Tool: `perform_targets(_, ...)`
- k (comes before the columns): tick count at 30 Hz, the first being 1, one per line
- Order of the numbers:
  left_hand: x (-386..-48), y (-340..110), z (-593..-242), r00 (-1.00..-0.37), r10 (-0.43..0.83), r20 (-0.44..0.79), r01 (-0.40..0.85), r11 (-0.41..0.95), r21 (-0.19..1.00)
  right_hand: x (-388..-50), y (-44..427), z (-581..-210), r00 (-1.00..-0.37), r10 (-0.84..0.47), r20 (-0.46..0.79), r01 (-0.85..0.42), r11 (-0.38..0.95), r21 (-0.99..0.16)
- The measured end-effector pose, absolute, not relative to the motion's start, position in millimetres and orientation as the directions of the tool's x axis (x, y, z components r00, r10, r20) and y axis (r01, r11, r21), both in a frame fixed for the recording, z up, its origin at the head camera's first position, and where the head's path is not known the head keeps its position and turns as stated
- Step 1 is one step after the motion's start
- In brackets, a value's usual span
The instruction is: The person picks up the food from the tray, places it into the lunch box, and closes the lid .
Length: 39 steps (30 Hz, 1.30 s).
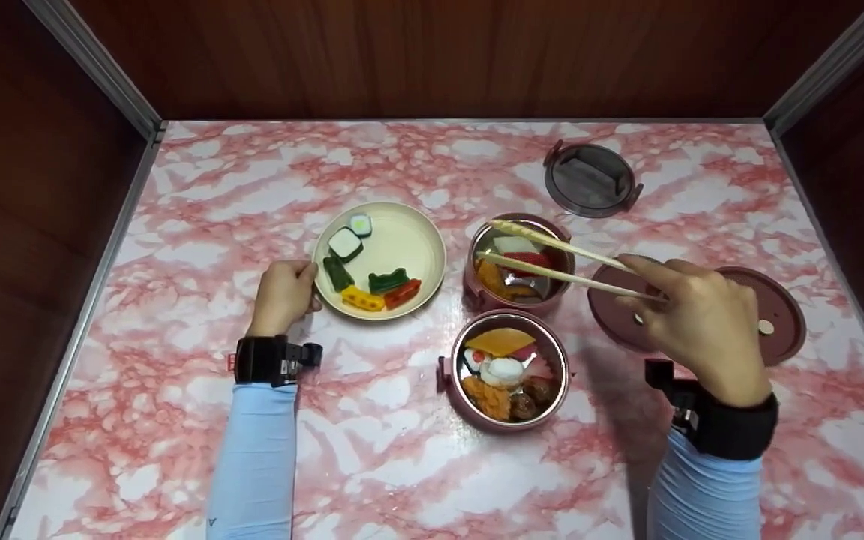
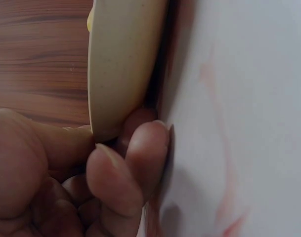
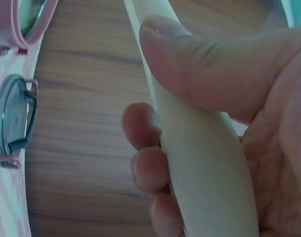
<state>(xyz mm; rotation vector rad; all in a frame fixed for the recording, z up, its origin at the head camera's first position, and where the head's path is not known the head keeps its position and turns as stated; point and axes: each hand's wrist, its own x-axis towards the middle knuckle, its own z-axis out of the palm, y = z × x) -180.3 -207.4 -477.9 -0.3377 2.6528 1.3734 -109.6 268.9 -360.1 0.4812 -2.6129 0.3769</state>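
Note:
My left hand (image 1: 282,296) pinches the left rim of a round cream plate (image 1: 409,244). In the left wrist view the thumb is at the plate's edge and fingertips (image 2: 148,145) are beneath it. On the plate lie two white rolls with dark edges (image 1: 346,244), plus green, yellow and red food pieces (image 1: 402,293). With my right hand (image 1: 709,322) I grip pale tongs (image 1: 552,274). Their two tips stand apart above the rear pink pot (image 1: 477,296), which holds white, red and orange food pieces. In the right wrist view the thumb presses the tongs' side.
A second pink pot (image 1: 456,397) with several food pieces stands in front of the rear one. Farther back lies a grey clip lid (image 1: 589,180). Two dark pink round lids (image 1: 784,322) lie at right, partly behind my right hand. Wooden walls (image 1: 432,60) enclose the marbled table (image 1: 214,180).

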Motion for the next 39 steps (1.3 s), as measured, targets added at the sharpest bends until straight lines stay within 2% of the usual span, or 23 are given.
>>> perform_targets(11,-180.8,-208.2,-477.7,-0.968,-0.132,-0.215,-0.252,0.557,0.791,-109.5,234.8,-363.7,-0.715,-0.44,0.544,-0.576,0.811,-0.102)
perform_targets(18,-180.7,-208.5,-477.1,-0.97,-0.135,-0.204,-0.245,0.56,0.791,-112.3,214.2,-364.7,-0.668,-0.539,0.514,-0.642,0.766,-0.032)
perform_targets(25,-180.9,-208.4,-478.6,-0.969,-0.132,-0.208,-0.246,0.556,0.794,-138.8,186.0,-342.7,-0.586,-0.703,0.403,-0.711,0.685,0.162)
perform_targets(32,-180.1,-209.0,-478.9,-0.974,-0.123,-0.188,-0.225,0.578,0.785,-167.9,148.6,-322.1,-0.613,-0.767,0.189,-0.724,0.641,0.255)
perform_targets(39,-179.7,-207.6,-477.9,-0.972,-0.131,-0.193,-0.233,0.572,0.786,-176.4,125.0,-314.5,-0.576,-0.805,0.142,-0.726,0.583,0.364)
